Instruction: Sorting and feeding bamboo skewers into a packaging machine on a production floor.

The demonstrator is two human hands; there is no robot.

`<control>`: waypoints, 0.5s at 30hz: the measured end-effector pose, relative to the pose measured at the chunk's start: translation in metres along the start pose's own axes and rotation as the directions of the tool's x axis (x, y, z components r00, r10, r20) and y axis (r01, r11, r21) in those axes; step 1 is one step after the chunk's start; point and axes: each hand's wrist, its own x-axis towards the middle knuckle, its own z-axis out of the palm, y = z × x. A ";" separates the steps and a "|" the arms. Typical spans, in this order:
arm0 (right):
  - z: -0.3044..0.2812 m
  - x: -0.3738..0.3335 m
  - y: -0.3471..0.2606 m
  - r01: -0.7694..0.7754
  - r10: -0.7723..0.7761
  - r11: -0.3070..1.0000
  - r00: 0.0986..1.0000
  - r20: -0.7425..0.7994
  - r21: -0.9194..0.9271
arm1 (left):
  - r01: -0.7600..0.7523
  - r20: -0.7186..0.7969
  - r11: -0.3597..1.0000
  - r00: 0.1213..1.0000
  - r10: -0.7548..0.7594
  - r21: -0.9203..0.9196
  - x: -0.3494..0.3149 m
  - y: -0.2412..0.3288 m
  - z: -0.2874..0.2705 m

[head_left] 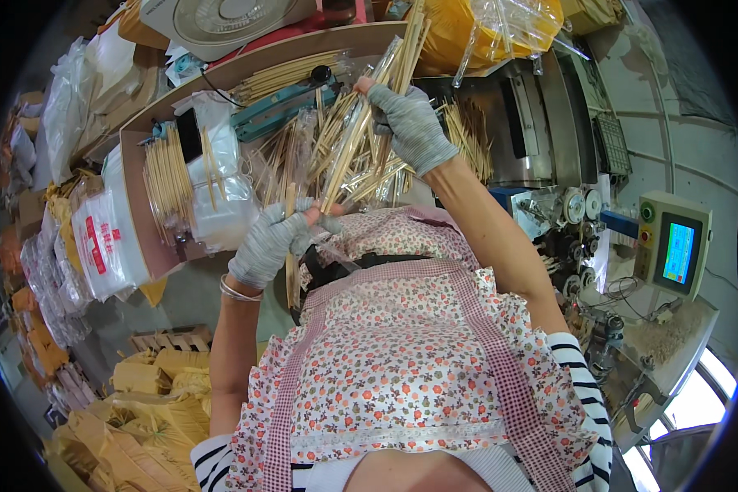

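Note:
My right hand [410, 127], in a grey fingerless glove, is closed around a bundle of thin bamboo sticks [406, 61] that points up and away. A long stick in a clear wrapper runs from beside the right hand down to my left. My left hand [269, 244], gloved the same way, is closed on a few bamboo sticks [292, 283] hanging below its palm, and its fingertips meet the lower end of that wrapped stick. Beneath both hands lies a loose heap of bamboo sticks [336, 135], many in clear plastic sleeves.
A cardboard tray [143, 217] holds the heap, a row of sticks [168, 180], a black phone [189, 134] and a teal sealer-like tool [274, 111]. A yellow bag [500, 33] stands far right. Machinery and a control panel [676, 250] are at right; yellow sacks [131, 426] lie lower left.

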 end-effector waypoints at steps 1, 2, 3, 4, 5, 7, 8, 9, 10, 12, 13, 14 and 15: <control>0.000 0.000 0.000 -0.002 0.002 1.000 1.000 0.000 0.001 | 0.002 0.000 1.000 1.000 -0.002 0.000 0.001 -0.001 -0.001; -0.001 0.001 0.000 0.014 -0.014 1.000 1.000 0.005 0.012 | -0.004 0.002 1.000 1.000 0.004 -0.016 0.002 -0.003 -0.002; -0.002 0.001 0.000 0.031 -0.031 0.999 1.000 0.007 0.024 | -0.010 0.008 0.999 1.000 0.011 -0.030 0.004 -0.003 -0.002; -0.003 0.002 0.001 0.031 -0.032 0.999 0.999 0.004 0.026 | -0.009 0.011 1.000 1.000 0.009 -0.028 0.005 -0.002 -0.002; -0.003 0.003 0.001 0.049 -0.048 0.998 0.999 -0.014 0.028 | 0.006 -0.004 1.000 1.000 -0.006 0.001 0.007 0.000 -0.001; -0.001 0.004 0.001 0.071 -0.070 0.997 0.997 -0.032 0.033 | 0.019 -0.018 0.999 1.000 -0.018 0.034 0.009 0.008 0.004; 0.001 0.002 0.000 0.082 -0.084 0.995 0.996 -0.034 -0.053 | 0.021 -0.053 0.998 0.998 -0.018 0.053 0.009 0.016 0.011; 0.005 -0.001 -0.001 0.096 -0.101 0.985 0.994 -0.031 -0.141 | 0.018 -0.090 0.997 0.996 -0.012 0.072 0.011 0.023 0.017; 0.009 -0.004 0.002 0.141 -0.145 0.974 0.989 -0.011 -0.175 | 0.010 -0.089 0.997 0.996 -0.003 0.077 0.016 0.022 0.020; 0.013 -0.006 0.004 0.164 -0.166 0.982 0.986 -0.010 -0.093 | -0.148 -0.083 0.985 0.984 0.156 0.089 0.032 0.013 0.022; 0.012 -0.004 0.002 0.177 -0.177 0.984 0.984 -0.010 -0.011 | -0.159 -0.074 0.982 0.983 0.167 0.097 0.035 0.012 0.022; 0.006 -0.001 -0.002 0.163 -0.162 0.986 0.986 -0.030 0.047 | -0.165 -0.095 0.975 0.979 0.180 0.149 0.032 0.009 0.021; -0.003 0.005 -0.006 0.177 -0.175 0.983 0.984 -0.039 0.050 | -0.166 -0.111 0.965 0.975 0.191 0.201 0.031 0.006 0.021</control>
